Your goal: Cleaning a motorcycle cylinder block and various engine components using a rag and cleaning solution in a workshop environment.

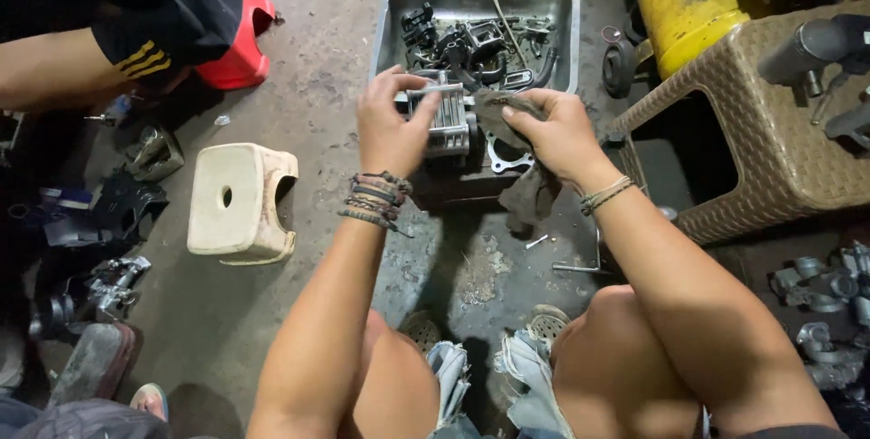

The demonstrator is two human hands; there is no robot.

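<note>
just above the knees, the left hand (388,126) grips a finned engine cylinder (446,117); right hand (555,135) presses a dirty rag (507,122) beside it. cleaning looks underway; beyond, the metal tray (385,18) holds more greasy parts.

The single head camera looks steeply down from close above at the concrete floor (308,104) before the person's knees.
</note>
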